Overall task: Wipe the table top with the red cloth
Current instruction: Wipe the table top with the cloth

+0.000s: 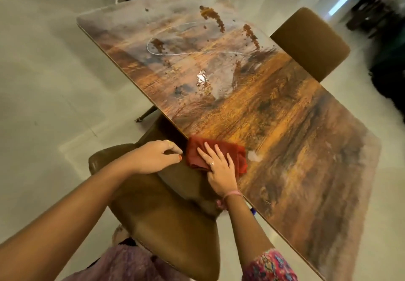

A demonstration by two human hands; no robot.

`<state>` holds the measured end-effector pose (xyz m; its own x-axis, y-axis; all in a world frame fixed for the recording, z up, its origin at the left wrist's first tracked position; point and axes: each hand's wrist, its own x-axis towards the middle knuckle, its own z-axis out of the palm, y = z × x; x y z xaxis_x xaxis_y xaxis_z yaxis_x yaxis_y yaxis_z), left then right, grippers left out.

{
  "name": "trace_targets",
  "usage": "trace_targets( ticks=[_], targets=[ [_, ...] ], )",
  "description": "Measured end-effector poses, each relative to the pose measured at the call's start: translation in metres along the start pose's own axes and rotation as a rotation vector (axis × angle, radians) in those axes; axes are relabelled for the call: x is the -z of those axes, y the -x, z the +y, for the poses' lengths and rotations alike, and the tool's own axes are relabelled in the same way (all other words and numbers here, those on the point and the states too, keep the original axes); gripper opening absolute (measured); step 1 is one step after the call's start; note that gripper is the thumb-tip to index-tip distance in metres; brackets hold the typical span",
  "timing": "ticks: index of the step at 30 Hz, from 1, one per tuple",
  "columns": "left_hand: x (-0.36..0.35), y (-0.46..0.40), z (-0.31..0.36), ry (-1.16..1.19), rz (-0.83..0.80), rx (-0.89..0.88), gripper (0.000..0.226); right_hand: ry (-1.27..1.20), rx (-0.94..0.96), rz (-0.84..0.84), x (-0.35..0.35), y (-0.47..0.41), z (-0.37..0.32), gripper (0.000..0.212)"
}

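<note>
A glossy wood-grain table top (274, 114) runs diagonally across the view. The crumpled red cloth (197, 152) lies at its near left edge, partly hanging over it. My right hand (219, 166) lies flat on the cloth with fingers spread, pressing it to the table. My left hand (153, 157) is cupped just below the table's edge, beside the cloth, with the fingers curled toward it. Brown crumbs and smears (213, 16) and a white streak (175, 53) mark the far half of the table. A small pale wet patch (254, 157) sits right of the cloth.
A brown padded chair (175, 226) stands under my arms at the table's near side. A second brown chair (309, 44) is at the far right side. A shiny crumpled scrap (201, 79) lies mid-table. Pale tiled floor surrounds the table.
</note>
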<state>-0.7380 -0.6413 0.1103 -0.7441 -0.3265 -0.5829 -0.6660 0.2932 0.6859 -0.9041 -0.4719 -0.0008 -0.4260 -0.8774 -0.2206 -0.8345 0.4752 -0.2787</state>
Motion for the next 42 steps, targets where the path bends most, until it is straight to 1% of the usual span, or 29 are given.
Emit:
trace_targets(
  ticks=[3,7,9,11,12,13,16,17,19,21,23,24,27,29,32,35,39,42],
  targets=[
    [-0.003,0.01,0.005,0.026,-0.015,-0.047,0.028,-0.144,-0.297,0.067,0.01,0.024,0.036,0.073],
    [-0.008,0.021,0.004,0.029,0.0,-0.042,0.029,-0.226,-0.653,0.173,0.027,0.011,0.077,0.059],
    [-0.009,0.025,0.0,0.034,0.014,-0.027,0.029,-0.259,-0.789,0.184,0.035,-0.007,0.08,0.056],
    [-0.01,0.029,-0.003,0.059,0.054,-0.004,0.028,-0.239,-0.857,0.187,0.037,-0.024,0.065,0.056],
    [-0.011,0.029,-0.004,0.076,0.071,0.004,0.028,-0.227,-0.838,0.183,0.036,-0.03,0.053,0.057],
    [-0.012,0.03,-0.004,0.091,0.078,0.004,0.027,-0.215,-0.774,0.172,0.033,-0.033,0.039,0.059],
    [-0.016,0.031,-0.002,0.115,0.058,-0.013,0.024,-0.142,-0.468,0.112,0.012,-0.017,0.002,0.065],
    [-0.015,0.03,-0.001,0.121,0.062,-0.019,0.022,-0.116,-0.391,0.093,0.007,-0.008,-0.003,0.066],
    [-0.012,0.027,-0.001,0.142,0.076,-0.023,0.02,-0.099,-0.315,0.067,0.002,0.009,0.0,0.069],
    [-0.006,0.024,-0.005,0.158,0.075,-0.033,0.021,-0.091,-0.295,0.053,-0.002,0.022,0.01,0.07],
    [0.001,0.022,-0.011,0.189,0.063,-0.043,0.022,-0.092,-0.316,0.051,0.0,0.025,0.015,0.07],
    [0.008,0.02,-0.015,0.208,0.065,-0.046,0.021,-0.092,-0.351,0.069,0.0,0.019,0.012,0.069],
    [0.035,0.012,-0.027,0.274,0.084,-0.044,0.014,-0.114,-0.544,0.109,0.002,-0.019,-0.021,0.064],
    [0.055,0.003,-0.037,0.332,0.109,-0.028,0.012,-0.106,-0.597,0.109,0.002,-0.053,-0.049,0.062],
    [0.091,-0.015,-0.054,0.407,0.089,-0.02,0.015,-0.094,-0.53,0.096,0.001,-0.111,-0.102,0.065],
    [0.134,-0.034,-0.069,0.402,0.046,-0.008,0.016,-0.122,-0.466,0.076,0.003,-0.176,-0.158,0.065],
    [0.191,-0.057,-0.095,0.392,0.032,-0.001,0.019,-0.068,-0.326,0.012,0.001,-0.269,-0.23,0.057],
    [0.227,-0.07,-0.112,0.357,0.029,0.026,0.019,-0.056,-0.226,-0.017,0.002,-0.298,-0.245,0.063]
  ],
)
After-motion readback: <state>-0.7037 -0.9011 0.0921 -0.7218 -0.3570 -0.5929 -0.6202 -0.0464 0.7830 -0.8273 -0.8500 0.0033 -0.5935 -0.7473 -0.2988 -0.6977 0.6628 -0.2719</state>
